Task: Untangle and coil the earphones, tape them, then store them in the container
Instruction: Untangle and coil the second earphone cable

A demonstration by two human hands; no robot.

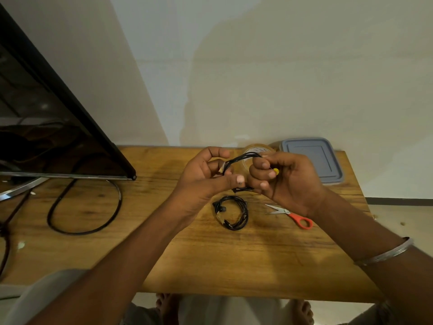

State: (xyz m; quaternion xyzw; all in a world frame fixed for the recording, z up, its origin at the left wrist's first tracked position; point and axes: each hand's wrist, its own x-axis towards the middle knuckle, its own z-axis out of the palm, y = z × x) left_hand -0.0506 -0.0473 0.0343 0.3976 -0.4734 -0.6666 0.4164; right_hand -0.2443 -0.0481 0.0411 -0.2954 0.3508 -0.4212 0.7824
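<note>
Dim warm light, soft blur (edges bowed), faint shadows

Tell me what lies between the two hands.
In the head view, a coiled black earphone cable stretches between them, the left hand pinching one end, the right hand gripping the other; the tape roll sits behind.

On the wooden table, coiled black earphones lie left of orange-handled scissors and before the grey-lidded plastic container.

Black monitor and looped black cable on the wooden table.
</note>
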